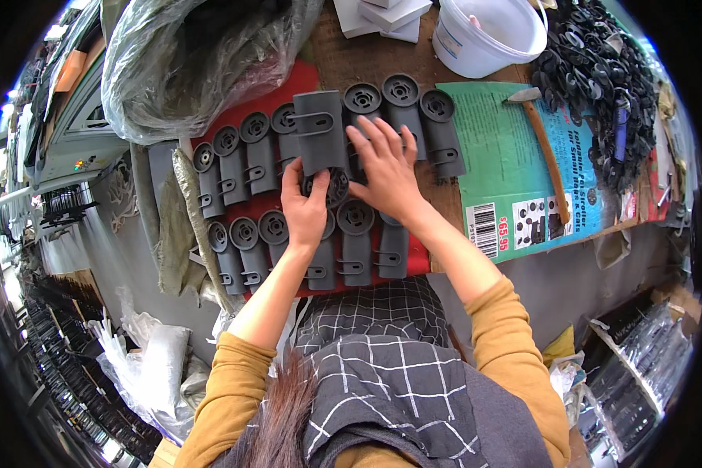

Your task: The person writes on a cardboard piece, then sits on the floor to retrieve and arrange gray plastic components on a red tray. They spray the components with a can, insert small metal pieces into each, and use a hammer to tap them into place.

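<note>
A dark grey plastic part point(317, 139), with a round end and a slotted clip on its flat side, is raised above the others. My left hand point(304, 204) pinches it at its lower, round end between thumb and fingers. Just right of it my right hand point(388, 168) is open, fingers spread over the neighbouring parts, its thumb close to the held part's round end. Similar grey parts lie in two rows on a red sheet point(417, 253), such as one at the upper right point(442, 132) and one in the near row point(356, 246). Some are partly hidden by my hands.
A hammer point(546, 152) with a wooden handle lies on a green and blue printed cardboard sheet point(476, 168). Behind stand a white bucket point(487, 39) and a heap of small black pieces point(581, 62). A clear plastic bag point(156, 86) bulges at the far left, near white blocks point(394, 14).
</note>
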The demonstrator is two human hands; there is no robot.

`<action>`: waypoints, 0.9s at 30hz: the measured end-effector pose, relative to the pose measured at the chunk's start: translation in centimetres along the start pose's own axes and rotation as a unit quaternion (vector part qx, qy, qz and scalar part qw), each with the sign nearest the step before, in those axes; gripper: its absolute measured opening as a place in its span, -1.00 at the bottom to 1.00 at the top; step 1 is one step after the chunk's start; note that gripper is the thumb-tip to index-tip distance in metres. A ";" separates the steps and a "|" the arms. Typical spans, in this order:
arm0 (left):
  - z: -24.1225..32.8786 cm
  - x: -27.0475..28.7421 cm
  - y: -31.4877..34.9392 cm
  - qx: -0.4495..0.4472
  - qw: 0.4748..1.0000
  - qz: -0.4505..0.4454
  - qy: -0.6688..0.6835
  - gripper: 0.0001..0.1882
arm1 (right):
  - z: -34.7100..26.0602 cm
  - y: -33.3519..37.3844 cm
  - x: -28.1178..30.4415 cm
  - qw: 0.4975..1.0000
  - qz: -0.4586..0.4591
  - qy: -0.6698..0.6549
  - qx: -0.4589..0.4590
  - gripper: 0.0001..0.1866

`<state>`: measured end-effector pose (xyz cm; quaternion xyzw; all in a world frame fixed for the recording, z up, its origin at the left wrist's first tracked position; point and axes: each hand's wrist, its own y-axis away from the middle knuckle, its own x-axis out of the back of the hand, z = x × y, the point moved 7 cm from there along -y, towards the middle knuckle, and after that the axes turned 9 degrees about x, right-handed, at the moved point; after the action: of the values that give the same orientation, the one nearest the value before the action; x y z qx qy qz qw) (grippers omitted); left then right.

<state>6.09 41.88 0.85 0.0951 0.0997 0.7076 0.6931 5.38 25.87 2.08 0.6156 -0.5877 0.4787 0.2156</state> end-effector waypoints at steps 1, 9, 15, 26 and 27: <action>-0.2 0.2 0.0 0.063 0.996 -0.015 0.059 -0.65 | -0.2 0.4 0.8 1.000 0.020 -0.008 -0.008 -0.05; 0.3 -2.6 6.3 0.375 0.836 -0.399 -0.038 -0.51 | -1.5 6.1 6.7 0.993 -0.010 -0.020 0.115 -0.36; 1.2 4.1 2.5 0.269 0.937 -0.197 -0.108 -0.54 | 5.0 17.7 3.5 0.908 -0.026 -0.281 -0.309 -0.34; 20.4 17.9 -16.3 -0.282 0.770 0.326 -0.470 0.19 | 1.1 0.8 7.2 0.976 0.036 -0.171 -0.128 -0.65; 21.0 18.2 -18.6 -0.238 0.776 0.324 -0.486 0.29 | 0.2 -1.8 7.1 0.978 0.043 -0.174 -0.103 -0.64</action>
<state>29.34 60.58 15.94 0.2852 -0.4581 0.7514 0.3799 6.08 22.40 8.53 0.6385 -0.6882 0.3096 0.1513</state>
